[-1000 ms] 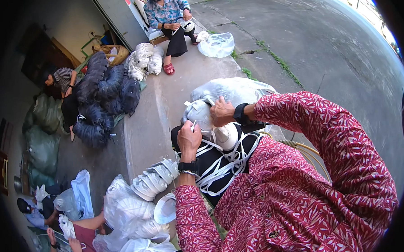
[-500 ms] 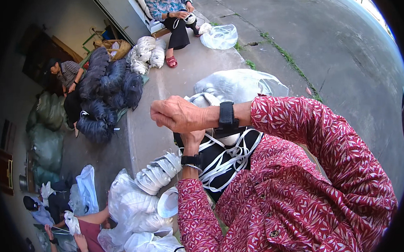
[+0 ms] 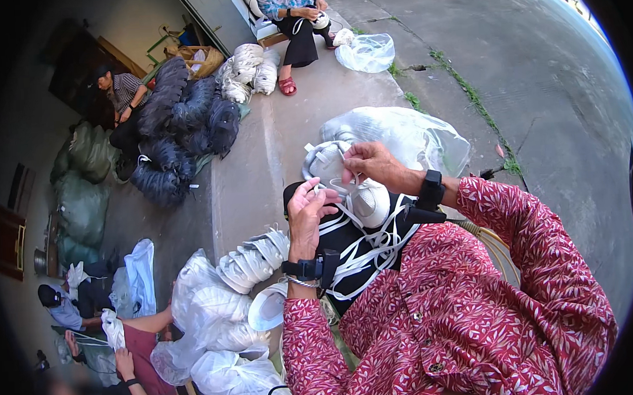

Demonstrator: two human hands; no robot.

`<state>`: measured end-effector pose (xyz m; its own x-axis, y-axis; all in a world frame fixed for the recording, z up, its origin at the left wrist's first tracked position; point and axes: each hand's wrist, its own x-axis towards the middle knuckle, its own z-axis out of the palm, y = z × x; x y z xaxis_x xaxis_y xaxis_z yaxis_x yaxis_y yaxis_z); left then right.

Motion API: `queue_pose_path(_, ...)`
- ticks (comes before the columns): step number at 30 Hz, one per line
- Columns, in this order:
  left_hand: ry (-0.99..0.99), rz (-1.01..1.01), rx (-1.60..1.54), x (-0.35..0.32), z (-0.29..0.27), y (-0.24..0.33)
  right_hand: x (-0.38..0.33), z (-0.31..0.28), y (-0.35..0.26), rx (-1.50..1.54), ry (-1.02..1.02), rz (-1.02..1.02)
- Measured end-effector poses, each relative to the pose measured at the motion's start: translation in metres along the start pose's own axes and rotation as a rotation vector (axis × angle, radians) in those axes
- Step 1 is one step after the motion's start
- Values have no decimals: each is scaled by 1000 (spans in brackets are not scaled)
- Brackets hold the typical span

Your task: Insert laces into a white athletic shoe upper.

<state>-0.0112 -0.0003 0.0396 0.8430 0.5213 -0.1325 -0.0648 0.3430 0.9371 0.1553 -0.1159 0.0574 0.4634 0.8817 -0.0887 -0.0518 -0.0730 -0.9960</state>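
A white shoe upper (image 3: 371, 203) with a light grey collar lies on my lap over black trousers. Loose white shoelaces (image 3: 358, 256) trail from it across my thighs. At its far end, my right hand (image 3: 377, 164) pinches a shoelace between thumb and forefinger. My left hand (image 3: 307, 215) is beside the shoe upper's left edge, thumb and forefinger closed on a bit of lace, other fingers loosely bent. Parts of the upper are hidden behind both hands.
A clear plastic bag (image 3: 406, 137) of white pieces lies just beyond my lap. Stacked white uppers (image 3: 256, 260) and plastic bags (image 3: 212, 308) stand on my left. Black bundles (image 3: 176, 126) are piled farther off. Co-workers sit ahead, far left and near left.
My hands were overlapped to the left, the right one closed in front of the shoe upper. The right has moved back rightward, and both now work apart over the upper.
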Motion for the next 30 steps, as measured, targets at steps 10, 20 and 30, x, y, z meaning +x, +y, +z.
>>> queue_pose_path(10,174,244,221,-19,29,-1,-20,35,8,224,-2,91)
queue_pose_path(20,188,516,870,-21,45,-11,-28,24,-1,301,-89,156)
queue_pose_path(30,142,490,889,-26,39,-7,-17,20,-6,129,-235,181)
